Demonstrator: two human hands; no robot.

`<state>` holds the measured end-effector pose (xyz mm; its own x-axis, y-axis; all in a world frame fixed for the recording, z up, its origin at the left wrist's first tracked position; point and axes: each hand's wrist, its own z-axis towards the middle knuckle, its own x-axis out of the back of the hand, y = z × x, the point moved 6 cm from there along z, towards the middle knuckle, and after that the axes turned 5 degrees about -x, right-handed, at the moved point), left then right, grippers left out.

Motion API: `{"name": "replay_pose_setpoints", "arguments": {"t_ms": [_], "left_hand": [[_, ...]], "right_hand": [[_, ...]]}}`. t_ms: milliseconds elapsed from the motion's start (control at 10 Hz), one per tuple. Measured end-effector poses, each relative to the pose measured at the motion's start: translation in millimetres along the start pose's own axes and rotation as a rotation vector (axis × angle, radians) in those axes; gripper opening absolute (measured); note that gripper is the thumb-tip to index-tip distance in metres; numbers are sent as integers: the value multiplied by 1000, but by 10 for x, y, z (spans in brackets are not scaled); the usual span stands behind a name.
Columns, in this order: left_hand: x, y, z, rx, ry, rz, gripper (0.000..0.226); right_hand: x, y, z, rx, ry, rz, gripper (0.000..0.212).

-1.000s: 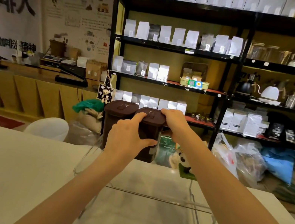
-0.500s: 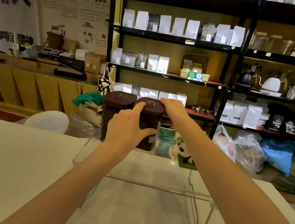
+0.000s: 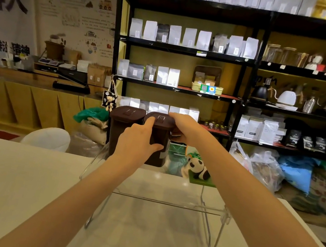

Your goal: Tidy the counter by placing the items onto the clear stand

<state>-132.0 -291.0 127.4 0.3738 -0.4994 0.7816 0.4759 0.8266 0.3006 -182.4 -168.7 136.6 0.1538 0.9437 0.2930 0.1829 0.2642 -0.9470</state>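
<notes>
Coffee-shop room w/ black shelving (image 3: 253,63) of white bags across the upper frame; a white desk (image 3: 5,182) fills the lower half. Center frame: the clear stand (image 3: 167,189) sits on the desk, wire legs at lower center, its top hard to read bc it's transparent. At the stand's far edge, two dark brown canisters stand upright, side by side, touching or nearly so: the left canister (image 3: 120,129) is free, the right canister (image 3: 162,132) is held. Left hand (image 3: 139,143) wraps the right canister's near side, thumb across the front, index finger up on the lid. Right hand (image 3: 183,124) curls over the lid's right edge; both closed on it, not loose. Whether its base already bears on the stand I can't tell, since the hands cover it. Just right of the stand, a panda toy (image 3: 198,170) on a green base. Step, prob: seating the second canister next to the first. Next move calls for squaring it up, letting go w/out tipping, then reaching for whatever's left, perhaps the panda toy.
</notes>
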Motion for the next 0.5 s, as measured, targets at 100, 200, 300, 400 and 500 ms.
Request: {"name": "replay_pose_setpoints", "arguments": {"t_ms": [100, 200, 300, 400, 500], "left_hand": [[1, -4, 6, 12, -64, 28, 73], [31, -2, 29, 29, -199, 48, 81], [217, 58, 75, -27, -307, 132, 67], [486, 225, 146, -114, -326, 251, 47], [785, 405, 201, -167, -268, 270, 41]], "right_hand": [[25, -15, -128, -2, -41, -31, 16], [114, -15, -268, -40, -78, 27, 31], [294, -91, -456, -1, -61, -74, 41], [494, -248, -772, 136, -39, -174, 38], [774, -379, -1272, 389, 69, -322, 25]]}}
